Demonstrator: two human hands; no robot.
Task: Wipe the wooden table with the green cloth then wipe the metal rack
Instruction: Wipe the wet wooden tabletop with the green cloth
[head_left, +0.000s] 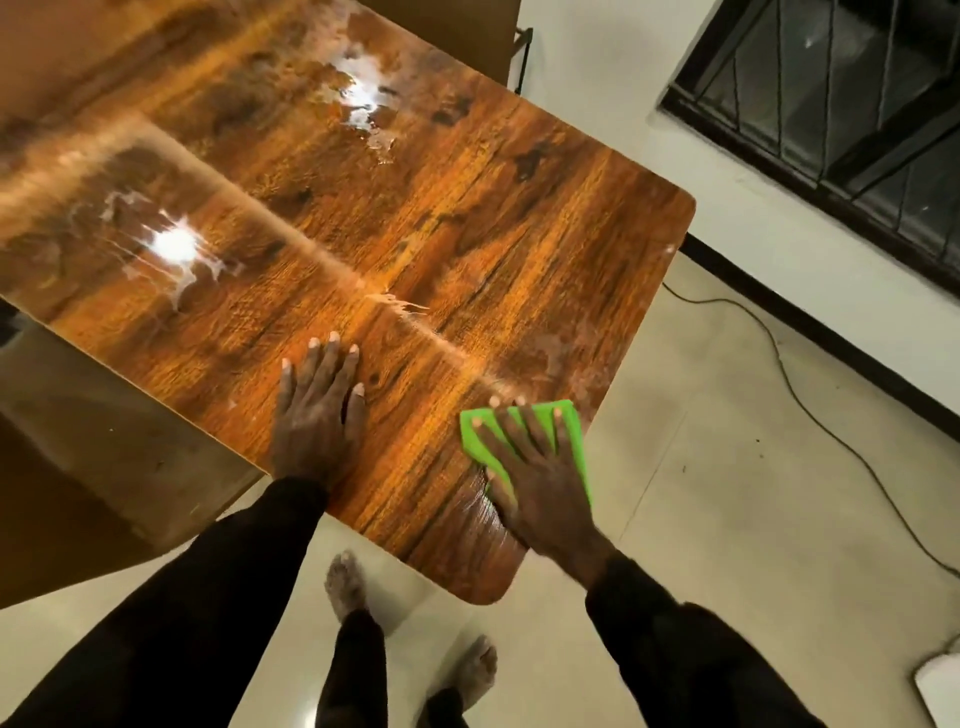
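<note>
My right grip lies flat, fingers spread, pressing the green cloth on the wooden desk. My left grip rests flat there too, holding nothing.

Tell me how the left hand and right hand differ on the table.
The left hand lies bare on the wooden table; the right hand presses the green cloth. The left hand's fingers lie closer together; the right hand's are spread. Both are flat, palm down.

Left hand and right hand lie flat, palms down (fingers spread)
</note>
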